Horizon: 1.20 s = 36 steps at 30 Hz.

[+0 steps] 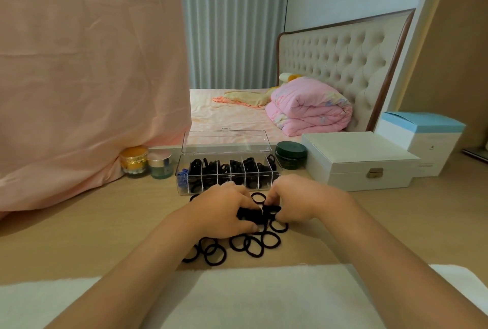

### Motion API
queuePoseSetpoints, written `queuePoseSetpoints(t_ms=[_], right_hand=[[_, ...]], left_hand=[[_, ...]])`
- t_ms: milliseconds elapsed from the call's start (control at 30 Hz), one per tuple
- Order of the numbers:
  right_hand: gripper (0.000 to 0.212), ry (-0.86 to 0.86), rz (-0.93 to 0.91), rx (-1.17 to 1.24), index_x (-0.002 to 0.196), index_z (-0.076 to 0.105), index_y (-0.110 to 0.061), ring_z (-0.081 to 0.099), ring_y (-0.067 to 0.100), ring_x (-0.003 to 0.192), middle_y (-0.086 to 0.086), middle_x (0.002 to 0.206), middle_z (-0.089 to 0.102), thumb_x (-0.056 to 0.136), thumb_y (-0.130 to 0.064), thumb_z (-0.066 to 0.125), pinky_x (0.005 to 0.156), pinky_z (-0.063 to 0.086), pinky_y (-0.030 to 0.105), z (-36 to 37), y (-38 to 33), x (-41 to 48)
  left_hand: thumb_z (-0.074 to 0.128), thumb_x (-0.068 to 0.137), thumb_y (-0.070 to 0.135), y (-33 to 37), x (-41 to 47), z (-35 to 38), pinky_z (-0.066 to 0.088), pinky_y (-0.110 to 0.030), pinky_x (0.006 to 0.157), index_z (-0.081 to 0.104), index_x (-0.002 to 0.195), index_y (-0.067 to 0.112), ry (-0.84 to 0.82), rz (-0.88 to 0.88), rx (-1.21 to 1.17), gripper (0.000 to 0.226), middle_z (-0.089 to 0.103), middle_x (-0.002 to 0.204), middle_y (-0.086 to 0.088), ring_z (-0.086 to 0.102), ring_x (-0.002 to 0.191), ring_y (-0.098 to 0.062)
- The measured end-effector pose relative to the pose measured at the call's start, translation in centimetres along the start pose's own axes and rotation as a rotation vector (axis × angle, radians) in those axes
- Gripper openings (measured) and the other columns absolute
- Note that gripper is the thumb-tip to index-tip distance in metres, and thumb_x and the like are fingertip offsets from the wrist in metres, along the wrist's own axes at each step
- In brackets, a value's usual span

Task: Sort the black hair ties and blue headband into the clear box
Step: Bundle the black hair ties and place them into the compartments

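A clear box (pixel 184 188) with its lid up stands on the wooden table, its compartments filled with black hair ties. The blue headband (pixel 182 176) lies in the leftmost compartment. Several loose black hair ties (pixel 253 245) are scattered on the table in front of the box. My left hand (pixel 224 211) grips a bunch of black hair ties (pixel 250 215) just in front of the box. My right hand (pixel 298 200) is beside it, its fingertips pinching a black hair tie at the same bunch.
A gold jar (pixel 134 161) and a pale blue jar (pixel 161 166) stand left of the box. A dark green jar (pixel 291 155) and a white jewellery case (pixel 361 161) stand to its right. Pink cloth (pixel 87 78) hangs at the left. A white towel (pixel 250 299) lies nearest me.
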State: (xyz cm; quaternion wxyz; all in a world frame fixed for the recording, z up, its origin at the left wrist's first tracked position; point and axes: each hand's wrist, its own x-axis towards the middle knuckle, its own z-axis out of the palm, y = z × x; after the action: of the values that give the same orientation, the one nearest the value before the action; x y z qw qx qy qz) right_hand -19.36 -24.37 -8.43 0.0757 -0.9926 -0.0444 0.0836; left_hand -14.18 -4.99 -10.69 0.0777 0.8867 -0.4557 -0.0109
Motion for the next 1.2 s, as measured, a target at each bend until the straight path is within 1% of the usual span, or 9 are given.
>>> queuePoseSetpoints(t_ms=[100,267,400,467,600,767,933,1067,1200], right_hand=[[0.028,0.075,-0.014,-0.016,0.118,0.074,-0.026,0.063,0.010,0.086,-0.004,0.109,0.067,0.091,-0.021,0.069,0.069,0.051,0.022,0.5,-0.3,0.3],[0.020,0.143,-0.049,0.038,0.110,0.076,-0.024,0.064,0.011,0.084,-0.005,0.099,0.069,0.093,-0.019,0.066,0.072,0.056,0.025,0.4,-0.5,0.0],[0.017,0.225,-0.034,0.275,0.102,0.079,-0.024,0.067,0.013,0.071,-0.008,0.082,0.070,0.094,-0.017,0.065,0.065,0.061,0.031,-0.5,0.2,-0.1],[0.015,0.237,-0.039,0.550,0.101,0.078,-0.017,0.070,0.016,0.068,-0.001,0.076,0.072,0.095,-0.012,0.065,0.054,0.059,0.031,-1.3,0.2,-0.3],[0.014,0.162,-0.108,1.069,0.104,0.076,-0.006,0.071,0.015,0.074,0.004,0.080,0.074,0.096,-0.004,0.065,0.051,0.055,0.025,-2.3,-1.5,-1.0],[0.012,0.092,-0.069,1.144,0.103,0.076,-0.003,0.070,0.015,0.068,0.007,0.080,0.074,0.093,-0.007,0.069,0.049,0.055,0.023,-0.9,-3.0,-0.5],[0.008,0.226,0.037,1.075,0.096,0.076,-0.004,0.070,0.017,0.061,0.010,0.075,0.074,0.088,-0.004,0.075,0.048,0.055,0.024,0.0,-3.1,0.1],[0.015,0.280,0.094,1.039,0.097,0.071,-0.003,0.070,0.019,0.059,0.016,0.082,0.075,0.084,-0.003,0.078,0.049,0.056,0.026,0.3,-3.2,0.3],[0.031,0.307,0.130,0.962,0.106,0.065,-0.009,0.070,0.020,0.059,0.014,0.079,0.075,0.081,-0.012,0.083,0.048,0.056,0.028,0.3,-3.9,0.2]], left_hand=[[0.060,0.088,0.062,-0.1,-0.1,0.1,0.041,-0.037,0.102,0.059,0.135,0.042,0.042,0.019,0.024,0.051,0.057,0.126,0.018,0.046,0.118,-0.007],[0.060,0.094,0.048,0.4,0.1,0.3,0.047,-0.035,0.094,0.068,0.123,0.040,0.155,0.037,0.088,0.032,0.067,0.113,0.015,0.053,0.107,-0.009],[0.066,0.092,0.032,-0.4,-0.3,-0.1,0.057,-0.034,0.082,0.074,0.112,0.035,0.232,-0.145,-0.287,0.022,0.073,0.095,0.013,0.065,0.086,-0.006],[0.069,0.091,0.032,-1.0,-0.6,-0.6,0.058,-0.036,0.079,0.076,0.105,0.033,0.271,-0.244,-0.452,0.016,0.074,0.087,0.006,0.068,0.081,-0.014],[0.071,0.090,0.033,-1.8,-0.6,-0.6,0.055,-0.036,0.080,0.076,0.098,0.028,0.352,-0.333,-0.632,0.011,0.075,0.086,-0.002,0.069,0.081,-0.021],[0.074,0.086,0.028,-1.5,-0.3,-0.6,0.046,-0.023,0.056,0.071,0.094,0.021,0.340,-0.369,-0.895,0.011,0.061,0.061,0.011,0.050,0.046,0.001],[0.074,0.089,0.029,-1.6,-0.7,-0.8,0.053,-0.030,0.074,0.073,0.098,0.016,0.238,-0.393,-1.046,0.016,0.070,0.075,-0.001,0.061,0.068,-0.011],[0.064,0.094,0.026,-1.9,-0.7,-0.9,0.057,-0.035,0.088,0.072,0.110,0.006,0.107,-0.376,-1.279,0.026,0.065,0.082,-0.007,0.068,0.079,-0.016],[0.079,0.082,0.038,-2.0,-0.8,-0.6,0.060,-0.033,0.088,0.074,0.102,0.021,0.181,-0.378,-1.094,0.026,0.077,0.097,-0.004,0.072,0.087,-0.013]])
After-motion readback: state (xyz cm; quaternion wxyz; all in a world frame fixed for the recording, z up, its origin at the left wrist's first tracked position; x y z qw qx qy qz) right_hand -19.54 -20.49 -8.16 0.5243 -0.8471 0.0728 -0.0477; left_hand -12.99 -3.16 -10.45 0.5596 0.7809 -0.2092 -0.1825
